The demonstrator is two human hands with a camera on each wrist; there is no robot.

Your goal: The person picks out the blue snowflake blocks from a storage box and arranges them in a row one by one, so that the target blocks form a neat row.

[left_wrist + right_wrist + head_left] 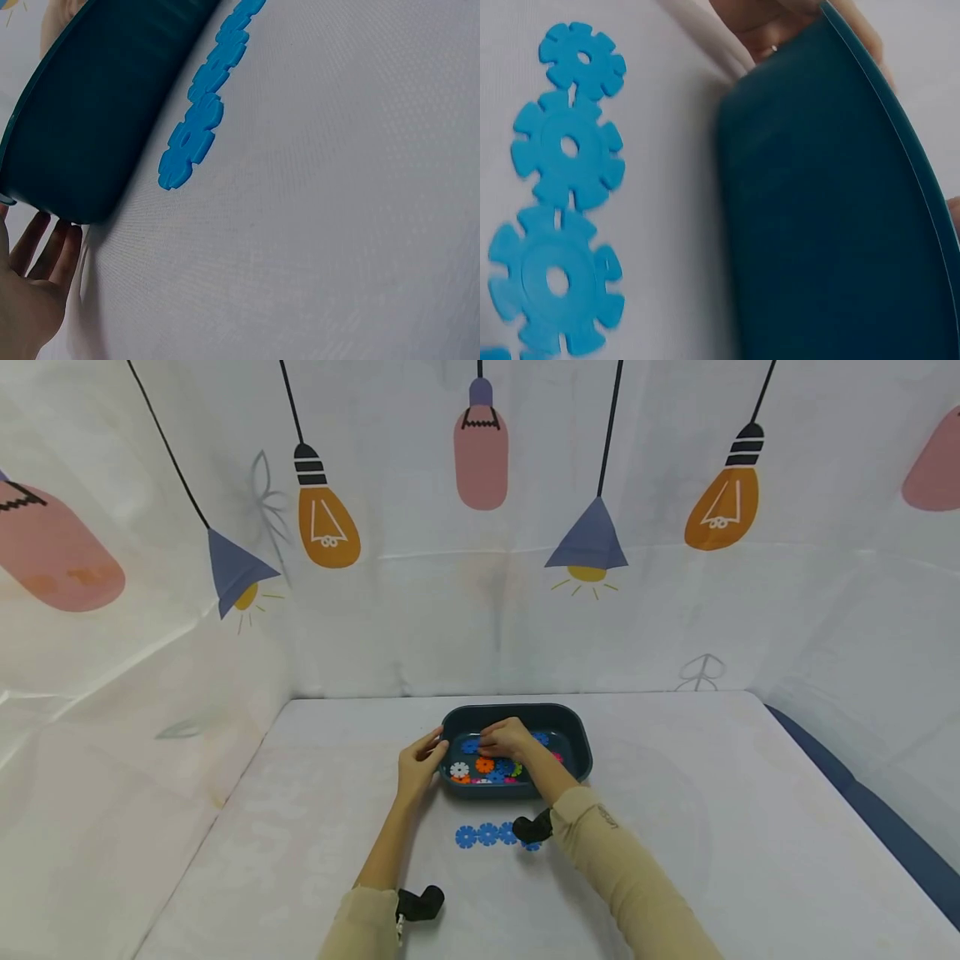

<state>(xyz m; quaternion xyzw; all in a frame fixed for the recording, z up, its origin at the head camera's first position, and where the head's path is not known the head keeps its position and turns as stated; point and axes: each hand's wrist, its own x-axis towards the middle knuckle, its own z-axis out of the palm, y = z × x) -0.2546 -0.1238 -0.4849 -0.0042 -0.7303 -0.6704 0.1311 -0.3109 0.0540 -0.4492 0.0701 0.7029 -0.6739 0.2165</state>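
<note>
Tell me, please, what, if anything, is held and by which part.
Left hand: touching the dark teal rectangular plastic tray at its left end. Right hand: cannot tell.

Loads of bare table (675, 777) on both sides of the tray (480, 791), so plenty of room from the right. The left hand (420, 766) blocks the tray's left end, though. Right forearm (551, 777) cuts across the front rim and the right hand (504, 739) fills the middle; right end's reachable from above. Only a thin strip behind before the backdrop (450, 635). Blue disc row (487, 834) lies flat up front, black wrist camera (531, 828) over its right end.
</note>
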